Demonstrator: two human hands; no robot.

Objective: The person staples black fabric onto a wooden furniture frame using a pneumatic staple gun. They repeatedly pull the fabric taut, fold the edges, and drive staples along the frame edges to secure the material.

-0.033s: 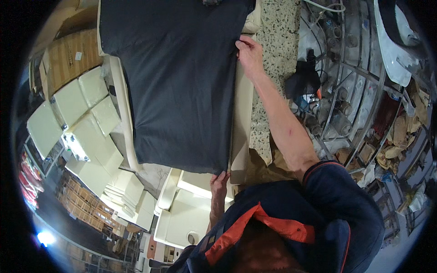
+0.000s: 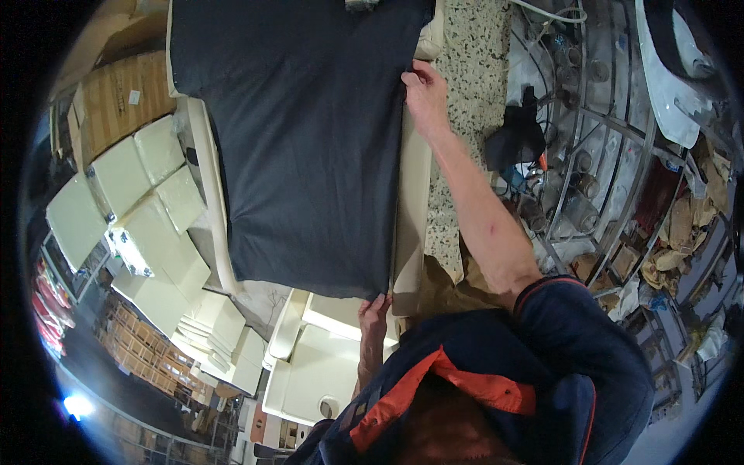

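A large sheet of black fabric (image 2: 310, 163) lies spread over a cream upholstered piece, whose padded side (image 2: 411, 201) shows along the right. At the sheet's near right corner is my left hand (image 2: 374, 308), its fingers closed on the fabric edge. Farther up the same right edge, my right hand (image 2: 426, 91) pinches the fabric between thumb and fingers. Between the two hands the edge runs fairly straight. On the left, a cream rail (image 2: 208, 170) of the piece stands out beyond the fabric.
A speckled pale slab (image 2: 469, 101) lies right of the upholstered piece. Beyond it stands a metal rack (image 2: 620, 124) with jars, and a black object (image 2: 515, 139) with cables. Cream padded panels (image 2: 159, 217) are stacked at left, near a cardboard box (image 2: 120, 101). A cream seat-like piece (image 2: 310, 376) is below.
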